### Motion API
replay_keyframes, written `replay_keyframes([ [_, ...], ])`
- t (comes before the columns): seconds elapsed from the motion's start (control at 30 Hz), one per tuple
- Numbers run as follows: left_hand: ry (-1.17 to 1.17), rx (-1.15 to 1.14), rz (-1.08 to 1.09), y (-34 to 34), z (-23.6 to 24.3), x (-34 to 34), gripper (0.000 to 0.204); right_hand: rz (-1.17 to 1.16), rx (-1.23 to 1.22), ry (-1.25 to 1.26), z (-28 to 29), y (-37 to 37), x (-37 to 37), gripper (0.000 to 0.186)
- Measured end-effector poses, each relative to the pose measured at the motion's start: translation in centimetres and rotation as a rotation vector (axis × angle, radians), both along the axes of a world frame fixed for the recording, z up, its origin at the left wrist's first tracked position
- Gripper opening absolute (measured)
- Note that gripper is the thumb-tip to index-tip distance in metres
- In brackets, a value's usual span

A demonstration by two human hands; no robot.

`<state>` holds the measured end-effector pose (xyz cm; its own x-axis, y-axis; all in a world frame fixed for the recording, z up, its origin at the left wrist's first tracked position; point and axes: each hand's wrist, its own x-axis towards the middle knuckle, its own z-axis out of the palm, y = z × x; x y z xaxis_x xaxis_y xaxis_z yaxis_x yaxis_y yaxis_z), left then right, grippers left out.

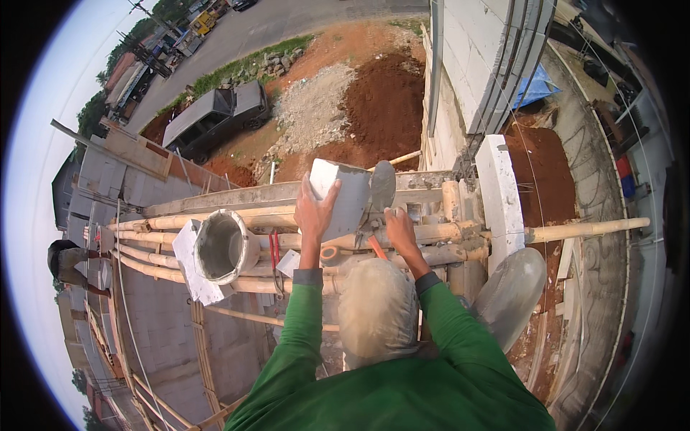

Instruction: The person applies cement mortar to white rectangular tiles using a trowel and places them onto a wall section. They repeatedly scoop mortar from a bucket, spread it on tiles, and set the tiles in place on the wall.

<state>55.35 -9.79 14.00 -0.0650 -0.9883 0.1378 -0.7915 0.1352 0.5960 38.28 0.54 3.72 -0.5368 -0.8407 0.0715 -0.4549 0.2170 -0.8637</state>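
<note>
While the block (348, 200) tilts over the bamboo (440, 233), the left hand (314, 214) clasps it between spread thumb and fingers, the right hand (401, 228) gripping the trowel (382, 185). With one hand steadying it, the block could slip and fall.

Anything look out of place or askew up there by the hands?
Possibly the bucket: left of the left hand, it stands on a white slab laid across round bamboo poles, which looks like an uneven perch. The slab's near edge looks ragged, perhaps chipped.
</note>
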Motion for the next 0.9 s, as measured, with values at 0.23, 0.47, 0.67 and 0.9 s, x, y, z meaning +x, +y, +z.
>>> replay_keyframes([
  [0.23, -0.043, 0.035, -0.115, 1.4, 0.6, 1.4, 0.095, 0.204, -0.072, -0.152, 7.2, 1.8, -0.7, 0.035],
  [0.47, -0.026, 0.035, -0.130, 1.8, 1.1, 1.3, 0.098, 0.238, -0.089, 0.079, 7.9, 2.8, 1.3, 0.026],
  [0.67, -0.029, 0.011, -0.125, 2.1, 0.7, 1.4, 0.094, 0.283, -0.018, 0.230, 5.9, 1.6, 0.7, 0.026],
  [0.9, -0.045, -0.055, -0.135, 2.0, -0.4, 1.5, 0.093, 0.256, -0.009, 0.193, 4.5, 1.5, 0.6, 0.028],
])
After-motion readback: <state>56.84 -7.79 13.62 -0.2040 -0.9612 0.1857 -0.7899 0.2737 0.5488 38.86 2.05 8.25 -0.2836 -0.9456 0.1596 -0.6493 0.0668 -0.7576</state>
